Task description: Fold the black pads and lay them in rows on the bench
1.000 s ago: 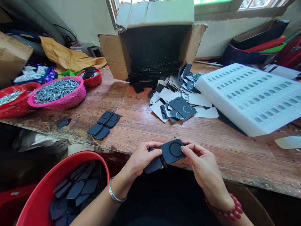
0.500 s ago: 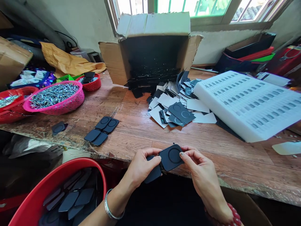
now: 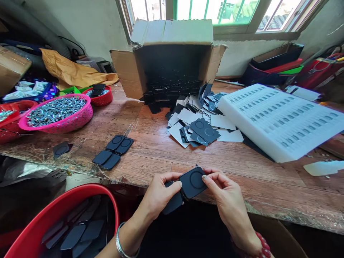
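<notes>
Between my two hands, just over the table's front edge, is a black hinged two-panel pad (image 3: 191, 182) with a ring mark on its right panel. My left hand (image 3: 158, 193) grips it at the hinge, thumb on top. At the right panel's edge, my right hand (image 3: 227, 193) pinches with thumb and fingers. Two more such folding pads (image 3: 113, 152) lie side by side on the table to the left. Farther left sits a small dark ring-marked piece (image 3: 61, 149). Below my left arm, a red tub (image 3: 116, 211) holds several black panels.
An open cardboard box (image 3: 122, 73) stands at the back, with loose black and white cards (image 3: 205, 129) heaped before it. A white slotted foam block (image 3: 279, 122) lies right. A pink basket (image 3: 90, 111) of metal parts and a small red basket (image 3: 109, 96) stand left.
The view has shifted slightly, so the table and its things sit a little left and lower. Both hands keep the same hold on the hinged pad.
</notes>
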`<state>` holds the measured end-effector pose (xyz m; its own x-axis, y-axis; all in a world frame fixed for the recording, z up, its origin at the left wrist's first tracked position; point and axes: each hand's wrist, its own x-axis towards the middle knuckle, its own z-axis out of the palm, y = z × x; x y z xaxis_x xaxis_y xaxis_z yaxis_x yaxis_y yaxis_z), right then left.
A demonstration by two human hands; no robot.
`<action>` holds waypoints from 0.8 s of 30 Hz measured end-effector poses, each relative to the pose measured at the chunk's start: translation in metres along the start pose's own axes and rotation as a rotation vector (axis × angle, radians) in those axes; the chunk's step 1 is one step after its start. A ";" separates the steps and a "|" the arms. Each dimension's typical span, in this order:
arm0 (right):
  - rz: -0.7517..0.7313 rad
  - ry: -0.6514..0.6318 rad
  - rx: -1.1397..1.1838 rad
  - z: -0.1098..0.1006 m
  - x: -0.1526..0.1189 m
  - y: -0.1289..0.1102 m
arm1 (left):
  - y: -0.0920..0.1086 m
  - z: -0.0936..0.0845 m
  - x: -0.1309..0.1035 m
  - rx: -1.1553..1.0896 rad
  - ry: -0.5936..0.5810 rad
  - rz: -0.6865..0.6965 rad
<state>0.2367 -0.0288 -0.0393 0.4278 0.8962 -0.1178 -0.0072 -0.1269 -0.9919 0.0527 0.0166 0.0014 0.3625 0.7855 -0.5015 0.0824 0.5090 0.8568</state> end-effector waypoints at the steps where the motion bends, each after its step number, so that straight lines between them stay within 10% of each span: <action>1: -0.013 -0.001 -0.022 0.000 0.000 -0.001 | 0.000 0.000 0.000 -0.019 -0.002 -0.004; 14: -0.940 0.048 -0.515 0.007 -0.023 -0.016 | -0.004 0.004 0.005 -0.076 0.049 0.003; 24: -1.265 -0.120 -0.687 -0.006 -0.029 -0.008 | -0.008 0.002 0.008 -0.166 -0.024 -0.033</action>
<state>0.2300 -0.0562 -0.0281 -0.2586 0.5859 0.7680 0.7543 0.6191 -0.2183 0.0573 0.0179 -0.0098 0.3845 0.7596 -0.5245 -0.0586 0.5871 0.8074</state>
